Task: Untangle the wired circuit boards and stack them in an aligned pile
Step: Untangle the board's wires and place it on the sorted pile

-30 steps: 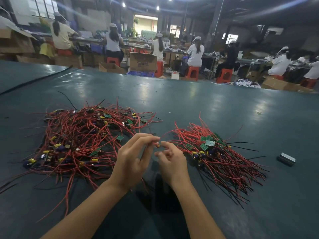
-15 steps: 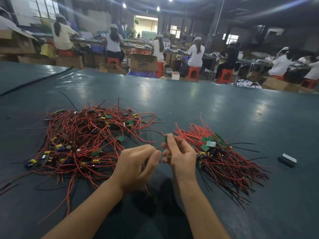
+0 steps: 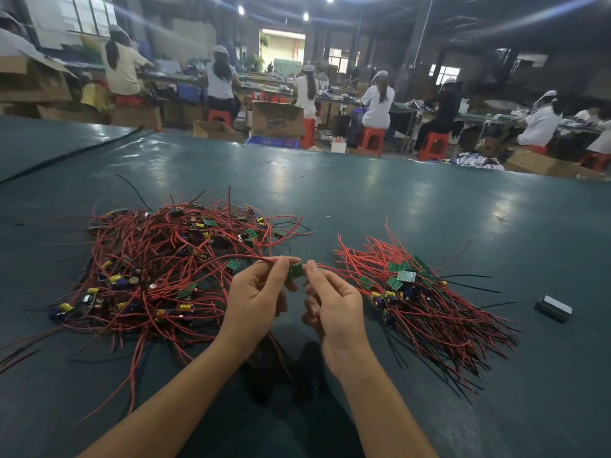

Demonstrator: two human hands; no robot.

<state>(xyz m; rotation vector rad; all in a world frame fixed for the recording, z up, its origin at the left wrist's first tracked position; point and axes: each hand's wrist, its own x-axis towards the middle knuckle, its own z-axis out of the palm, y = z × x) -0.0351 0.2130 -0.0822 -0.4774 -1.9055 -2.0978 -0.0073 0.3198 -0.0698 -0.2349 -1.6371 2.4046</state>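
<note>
A small green circuit board [image 3: 295, 270] is pinched between my left hand [image 3: 256, 300] and my right hand [image 3: 332, 304], held a little above the table. Its red wires trail left from my left fingers into the tangled heap of wired boards [image 3: 158, 269], a loose mass of red leads, green boards and yellow parts. On the right lies the sorted pile [image 3: 416, 299], its boards bunched together at the upper left and its red and black wires fanned toward the lower right. My right fingers also touch a red wire running toward that pile.
The dark green table [image 3: 396, 209] stretches far ahead. A small grey block [image 3: 554, 308] lies right of the sorted pile. A black cable [image 3: 69, 155] crosses the far left. Beyond the table's far edge, several people sit on red stools among cardboard boxes.
My hands have risen and moved forward. The board, earlier held mainly by my right hand, is now gripped by both, with my left fingers closed on its wire side.
</note>
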